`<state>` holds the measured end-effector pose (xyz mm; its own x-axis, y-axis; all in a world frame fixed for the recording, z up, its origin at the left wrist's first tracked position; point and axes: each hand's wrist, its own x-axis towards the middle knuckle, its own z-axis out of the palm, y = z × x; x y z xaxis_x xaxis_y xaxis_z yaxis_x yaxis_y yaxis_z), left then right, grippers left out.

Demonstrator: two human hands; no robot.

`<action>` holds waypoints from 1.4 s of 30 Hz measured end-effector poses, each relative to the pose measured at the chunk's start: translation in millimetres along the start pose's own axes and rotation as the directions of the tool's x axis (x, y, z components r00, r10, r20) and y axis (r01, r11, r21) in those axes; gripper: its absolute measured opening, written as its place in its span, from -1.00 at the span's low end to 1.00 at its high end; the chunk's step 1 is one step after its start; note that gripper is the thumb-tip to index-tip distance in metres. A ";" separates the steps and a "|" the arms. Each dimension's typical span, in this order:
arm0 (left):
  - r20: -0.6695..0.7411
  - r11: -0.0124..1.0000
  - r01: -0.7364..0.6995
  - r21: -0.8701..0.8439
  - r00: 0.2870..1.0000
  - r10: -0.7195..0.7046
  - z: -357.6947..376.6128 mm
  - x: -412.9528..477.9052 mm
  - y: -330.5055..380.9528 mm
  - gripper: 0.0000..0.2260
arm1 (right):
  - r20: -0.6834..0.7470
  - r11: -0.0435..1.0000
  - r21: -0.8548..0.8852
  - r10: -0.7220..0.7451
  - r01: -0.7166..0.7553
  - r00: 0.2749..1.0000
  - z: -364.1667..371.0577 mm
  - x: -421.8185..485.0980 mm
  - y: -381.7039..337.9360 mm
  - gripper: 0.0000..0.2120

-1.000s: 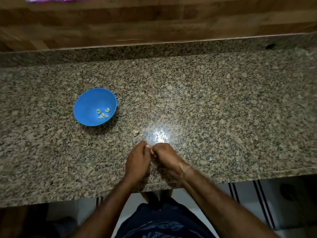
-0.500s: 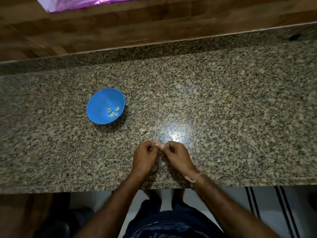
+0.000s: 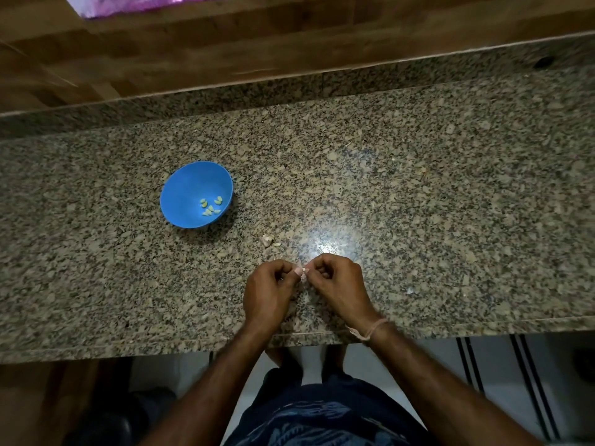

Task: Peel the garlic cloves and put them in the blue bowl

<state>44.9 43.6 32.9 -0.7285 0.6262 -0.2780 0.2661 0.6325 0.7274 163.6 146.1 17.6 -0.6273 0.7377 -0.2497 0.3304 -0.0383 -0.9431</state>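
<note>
Peeling step: we are pinching one clove (image 3: 302,274) between left grip (image 3: 267,294) and right grip (image 3: 338,284), just above the desk (image 3: 418,204). Next, we judge: stripping the skin, then carrying the clove left to the bowl (image 3: 185,188).

Peeled cloves (image 3: 211,206) lie in the bowl (image 3: 185,188) on the bench (image 3: 418,204), at eleven o'clock from the left hand (image 3: 269,291); loose garlic (image 3: 269,240) sits at twelve.

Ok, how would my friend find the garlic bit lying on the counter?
Find the speckled counter, then the blue bowl on it. Just right of the bowl, nearer the counter's front edge, lies a small pale garlic bit. Unlike the yellowish cloves inside the bowl, it sits on the stone and looks whitish.
</note>
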 end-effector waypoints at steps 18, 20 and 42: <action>0.021 0.956 -0.278 0.095 0.961 0.277 -13.6 -4.8 11.4 -0.78 | 0.327 0.839 0.402 0.242 -0.366 0.914 -2.1 5.1 -18.0 -0.88; 0.072 0.988 -0.142 -0.065 0.987 0.147 -15.2 -4.7 14.4 -0.76 | 0.248 0.931 0.320 0.100 -0.178 0.964 -2.0 3.5 -19.4 -0.85; -0.125 0.904 -0.155 -0.399 0.986 0.114 -13.0 1.3 36.3 -0.85 | 0.234 0.973 0.137 0.151 -0.186 0.960 5.1 18.5 -66.1 -0.78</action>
<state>45.4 61.4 67.1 -0.7664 0.6323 -0.1129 0.1013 0.2926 0.9509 126.6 158.8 74.3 -0.7179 0.5446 -0.4336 0.3415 -0.2672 -0.9011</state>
